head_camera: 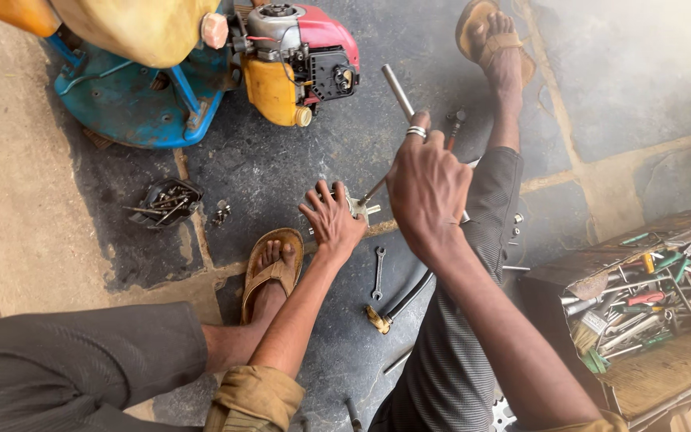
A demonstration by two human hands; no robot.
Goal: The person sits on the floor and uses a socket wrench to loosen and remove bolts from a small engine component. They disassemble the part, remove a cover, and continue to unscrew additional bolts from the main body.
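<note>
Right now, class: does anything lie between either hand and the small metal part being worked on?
Nothing visible does. The left hand already rests on the small metal part on the stone floor, and the right hand grips a long metal tool whose thin tip reaches straight down to that part.

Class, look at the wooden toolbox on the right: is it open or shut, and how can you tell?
Open. The wooden toolbox has no lid over it, and screwdrivers and other tools lie exposed in a heap inside.
</note>
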